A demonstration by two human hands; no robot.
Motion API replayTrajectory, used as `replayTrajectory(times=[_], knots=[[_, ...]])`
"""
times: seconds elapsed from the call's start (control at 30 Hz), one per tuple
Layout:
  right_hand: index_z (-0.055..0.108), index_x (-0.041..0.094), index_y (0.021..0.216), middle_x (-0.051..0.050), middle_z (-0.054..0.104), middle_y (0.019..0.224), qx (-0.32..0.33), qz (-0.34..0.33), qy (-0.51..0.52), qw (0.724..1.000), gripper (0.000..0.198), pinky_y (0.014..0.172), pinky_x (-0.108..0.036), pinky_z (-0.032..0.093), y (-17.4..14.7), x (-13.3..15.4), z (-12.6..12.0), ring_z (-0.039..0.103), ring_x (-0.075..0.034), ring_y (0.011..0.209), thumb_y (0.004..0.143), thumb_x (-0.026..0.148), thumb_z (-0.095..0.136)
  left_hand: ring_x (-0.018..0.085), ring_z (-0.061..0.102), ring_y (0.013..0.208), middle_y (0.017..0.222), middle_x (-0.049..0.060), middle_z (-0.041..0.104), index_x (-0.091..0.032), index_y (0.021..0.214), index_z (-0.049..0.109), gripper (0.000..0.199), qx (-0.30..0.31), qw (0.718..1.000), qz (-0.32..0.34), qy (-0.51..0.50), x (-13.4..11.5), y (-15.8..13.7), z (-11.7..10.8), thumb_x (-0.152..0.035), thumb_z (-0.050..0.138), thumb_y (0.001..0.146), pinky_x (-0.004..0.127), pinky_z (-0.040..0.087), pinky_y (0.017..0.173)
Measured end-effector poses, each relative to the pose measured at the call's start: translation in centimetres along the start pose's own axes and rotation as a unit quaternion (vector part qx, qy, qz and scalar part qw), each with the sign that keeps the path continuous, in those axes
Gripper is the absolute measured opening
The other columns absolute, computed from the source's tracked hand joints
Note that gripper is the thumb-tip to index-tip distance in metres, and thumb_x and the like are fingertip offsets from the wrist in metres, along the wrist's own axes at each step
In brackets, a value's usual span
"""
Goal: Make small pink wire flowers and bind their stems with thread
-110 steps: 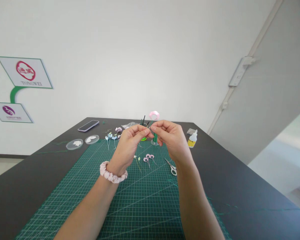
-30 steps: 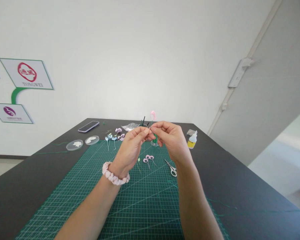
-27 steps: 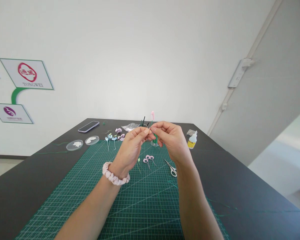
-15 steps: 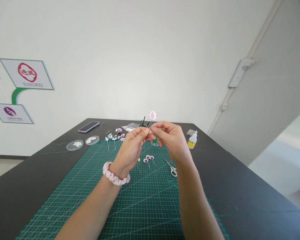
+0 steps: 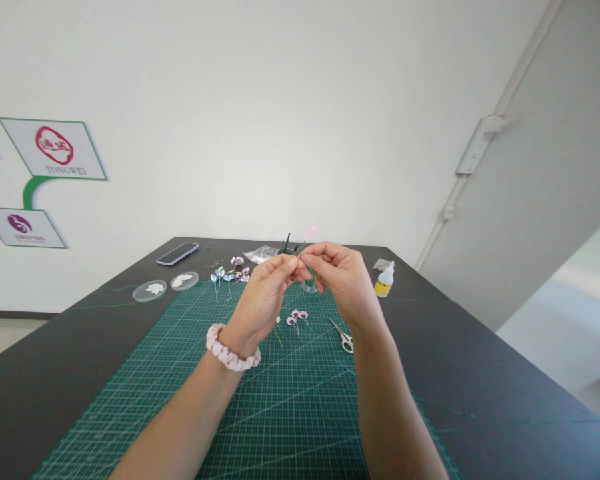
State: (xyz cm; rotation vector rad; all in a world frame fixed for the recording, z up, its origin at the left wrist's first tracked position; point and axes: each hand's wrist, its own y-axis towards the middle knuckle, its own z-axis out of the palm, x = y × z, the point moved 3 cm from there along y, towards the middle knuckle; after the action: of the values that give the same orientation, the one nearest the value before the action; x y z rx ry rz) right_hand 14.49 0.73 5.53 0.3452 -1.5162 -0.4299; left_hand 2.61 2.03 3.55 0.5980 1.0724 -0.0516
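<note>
Above the far part of the green cutting mat [image 5: 280, 407], my left hand [image 5: 270, 283] and my right hand [image 5: 343, 277] meet, thumbs and forefingers pinched on the thin stem of a small pink craft flower [image 5: 310, 232]. The flower stands up beyond my fingertips, its petals seen edge-on. Behind my fingers stands a spool of green thread [image 5: 310, 285], partly hidden. Below my hands lie several small lilac petals on wires [image 5: 297, 317] and a wired green leaf [image 5: 278, 321]. White-handled scissors [image 5: 346, 341] lie beside my right wrist, which partly covers them.
Blue and purple wired flowers [image 5: 229, 275] lie at the mat's far left. Farther left are two clear dishes [image 5: 150, 291] with white pieces and a phone [image 5: 178, 253]. A glue bottle [image 5: 385, 281] stands at right. A plastic bag [image 5: 261, 254] lies near the back edge.
The pink flower has turned from facing me to edge-on, tipping slightly right. Both hands keep nearly the same place and grip.
</note>
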Motion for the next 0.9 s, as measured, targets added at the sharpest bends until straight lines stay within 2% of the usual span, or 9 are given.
replayTrajectory(times=[0.9], knots=[[0.067, 0.017, 0.07, 0.004, 0.057, 0.052, -0.001, -0.004, -0.003, 1.0, 0.009, 0.04, -0.023, 0.03, -0.03, 0.13, 0.04, 0.04, -0.006, 0.039, 0.072, 0.027, 0.066, 0.017, 0.06, 0.071, 0.068, 0.002, 0.065, -0.017, 0.065, 0.066, 0.023, 0.015, 0.999, -0.007, -0.038, 0.07, -0.1, 0.36, -0.027, 0.061, 0.085, 0.035, 0.045, 0.083]])
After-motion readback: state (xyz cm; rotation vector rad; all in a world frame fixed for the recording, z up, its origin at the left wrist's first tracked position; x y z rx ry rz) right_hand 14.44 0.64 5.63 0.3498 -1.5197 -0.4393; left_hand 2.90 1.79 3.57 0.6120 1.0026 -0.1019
